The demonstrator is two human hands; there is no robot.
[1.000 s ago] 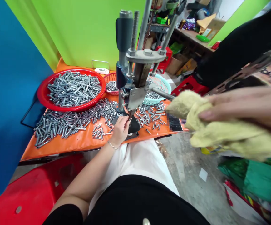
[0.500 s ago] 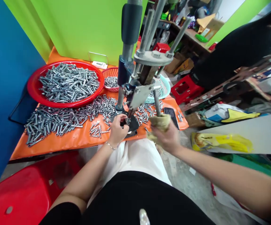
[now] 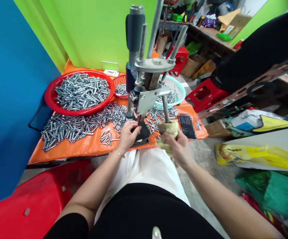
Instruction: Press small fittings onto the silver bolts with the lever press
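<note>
A hand press point(image 3: 146, 103) with a metal lever stands in front of me. My left hand point(image 3: 129, 135) is at its base, thumb and fingertips closed together beside the narrow punch tip point(image 3: 140, 120). Whatever those fingertips hold is too small and hidden to make out. My right hand point(image 3: 181, 147) is wrapped round the lever handle point(image 3: 168, 127), which is padded with a yellowish cloth. Small metal sleeve-like parts with ring ends point(image 3: 106, 136) lie loose to the left of the press, and more lie behind it.
A red basin point(image 3: 49, 94) heaped with metal parts stands on the orange-covered table point(image 3: 66, 151). Behind the press are a red basket point(image 3: 120, 79) and a pale green basket point(image 3: 181, 89) of parts. A phone point(image 3: 187, 127) lies at right. A red stool point(image 3: 34, 202) stands lower left.
The view has shifted, so the table and basin appear further right. My left fingertips stay by the punch, and the metal piece glimpsed there earlier is now hidden. My right hand still grips the handle.
</note>
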